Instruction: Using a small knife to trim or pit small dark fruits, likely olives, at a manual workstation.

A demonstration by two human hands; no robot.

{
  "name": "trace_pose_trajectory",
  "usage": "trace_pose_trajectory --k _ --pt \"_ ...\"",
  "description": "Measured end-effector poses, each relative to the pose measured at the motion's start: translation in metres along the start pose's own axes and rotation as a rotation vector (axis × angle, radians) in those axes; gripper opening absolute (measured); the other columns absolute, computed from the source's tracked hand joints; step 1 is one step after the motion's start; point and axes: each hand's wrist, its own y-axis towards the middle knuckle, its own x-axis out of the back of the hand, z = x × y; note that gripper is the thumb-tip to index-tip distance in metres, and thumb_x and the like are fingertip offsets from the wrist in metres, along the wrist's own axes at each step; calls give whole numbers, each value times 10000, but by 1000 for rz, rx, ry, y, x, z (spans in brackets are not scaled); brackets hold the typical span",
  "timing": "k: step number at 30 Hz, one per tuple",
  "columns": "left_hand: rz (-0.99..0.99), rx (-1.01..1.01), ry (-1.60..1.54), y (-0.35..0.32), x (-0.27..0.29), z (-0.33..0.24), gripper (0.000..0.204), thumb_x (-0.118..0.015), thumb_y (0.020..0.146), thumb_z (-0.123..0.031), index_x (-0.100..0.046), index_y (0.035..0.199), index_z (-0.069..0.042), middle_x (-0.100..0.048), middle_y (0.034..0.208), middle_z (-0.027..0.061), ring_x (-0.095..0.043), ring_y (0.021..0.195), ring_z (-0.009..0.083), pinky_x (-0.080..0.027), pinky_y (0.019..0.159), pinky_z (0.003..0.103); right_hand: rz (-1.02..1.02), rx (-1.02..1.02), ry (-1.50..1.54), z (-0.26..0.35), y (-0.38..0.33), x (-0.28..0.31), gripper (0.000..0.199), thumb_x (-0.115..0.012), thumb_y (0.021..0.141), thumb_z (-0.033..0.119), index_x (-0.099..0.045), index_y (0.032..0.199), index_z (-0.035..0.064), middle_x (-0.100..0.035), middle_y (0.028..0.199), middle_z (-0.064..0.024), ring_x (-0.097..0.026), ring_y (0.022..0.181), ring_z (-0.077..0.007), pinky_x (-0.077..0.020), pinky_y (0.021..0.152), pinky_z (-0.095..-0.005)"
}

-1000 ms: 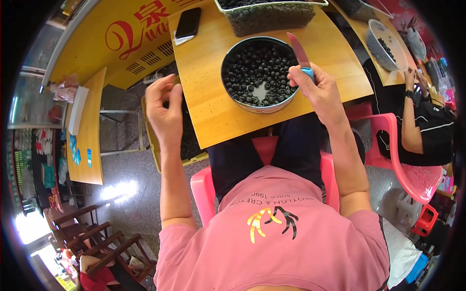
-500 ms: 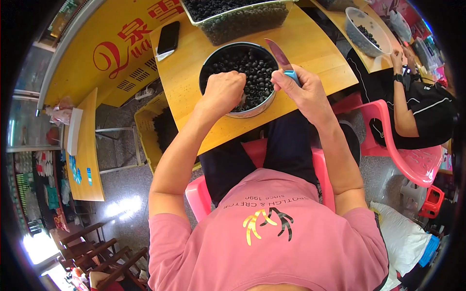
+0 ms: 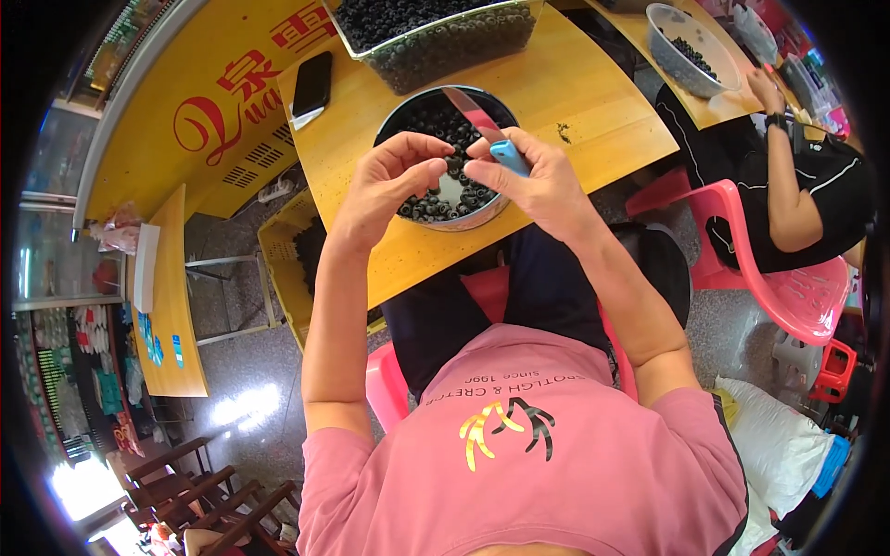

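My right hand is closed round the blue handle of a knife. Its blade points up and to the left, over a round metal bowl. In the bowl lie many small, dark, round pieces that look like snails, and a bare patch of its pale bottom shows among them. My left hand is held above the bowl's left side, thumb and forefinger curled together in a pinch. Whatever is between those fingertips is too small and dark to make out. The fingertips of both hands are close together.
A clear tub heaped with similar dark pieces stands behind the bowl on the wooden table. A phone lies at the left. Another person sits to the right near a translucent bowl. A yellow crate stands below the table's left edge.
My left hand has lifted out of the bowl and turned, its fist loosening into a pinch. My right hand has moved left with the knife, whose blade now crosses over the bowl.
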Motion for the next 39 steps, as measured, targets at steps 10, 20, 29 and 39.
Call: trace_pose_trajectory --k 10,20,29,39 --pt "-171 -35 -220 -14 -30 3 199 -675 903 -159 -662 1047 -22 -647 833 -7 -566 725 47 -450 641 192 -31 41 163 0 0 -14 174 -713 877 151 -668 999 34 -623 800 23 -522 668 -29 -418 595 -185" --pt "-395 -331 124 -11 -50 13 185 -684 879 -42 -651 1051 17 -656 934 29 -612 863 78 -480 750 205 -68 -48 331 0 6 -20 157 -689 898 173 -671 986 45 -597 712 45 -420 533 -13 -323 480 -176" --pt "-488 -353 -61 -15 -64 23 184 -693 849 4 -661 1029 19 -620 952 38 -607 824 93 -489 737 220 -61 -52 313 3 4 -22 161 -687 899 201 -672 962 54 -575 695 55 -415 534 -6 -300 469 -172" --pt "-477 -430 -91 -19 -67 19 148 -689 854 7 -674 1000 26 -619 965 40 -626 873 118 -507 783 230 -35 -120 341 3 6 -17 162 -682 903 217 -669 888 57 -539 631 59 -422 511 -14 -310 468 -176"
